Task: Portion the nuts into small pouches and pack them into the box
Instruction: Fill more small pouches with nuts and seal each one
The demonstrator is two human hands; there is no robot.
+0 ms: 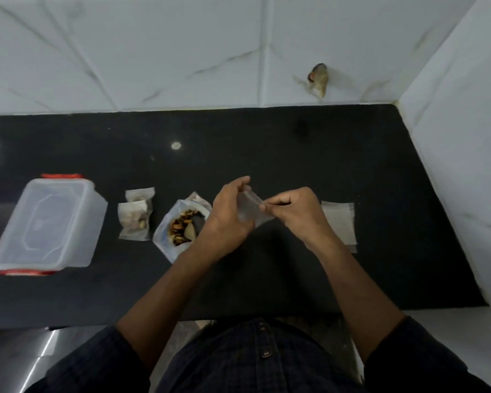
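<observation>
Two hands, left (227, 219) and right (295, 214), raised just above a black counter (295, 154), both pinching one empty clear pouch (250, 212) between them. On the counter: one lidded box (48, 225) far left, two filled pouches (136, 214), one open bag of nuts (179, 228), a flat stack of empty pouches (340, 222) right. Behind and right, white marble-look wall tiles (153, 52).

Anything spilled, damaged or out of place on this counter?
No spill shows. The one odd spot is a chipped, brownish hole in the wall tile above the counter. The box is shut with nothing visible inside; two filled pouches lie beside it.
</observation>
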